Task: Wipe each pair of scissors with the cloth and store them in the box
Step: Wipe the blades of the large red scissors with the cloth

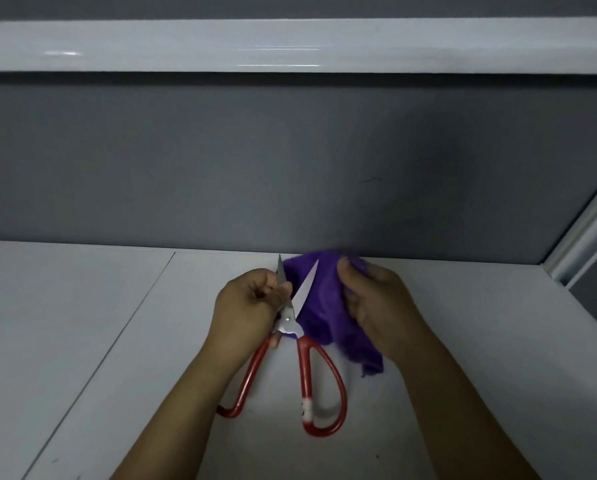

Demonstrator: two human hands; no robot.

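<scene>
A pair of red-handled scissors (305, 368) is held above the white table with its steel blades spread apart and pointing away from me. My left hand (247, 306) pinches the left blade near the pivot. My right hand (373, 306) grips a purple cloth (319, 306) bunched just right of the right blade; the cloth hangs behind and beside that blade, and I cannot tell whether it touches it. No box shows in this view.
The white table (82, 341) has a seam running diagonally at the left. A grey partition wall (290, 161) stands close behind the hands, with a pale rail along its top and a white corner post (584, 237) at the right.
</scene>
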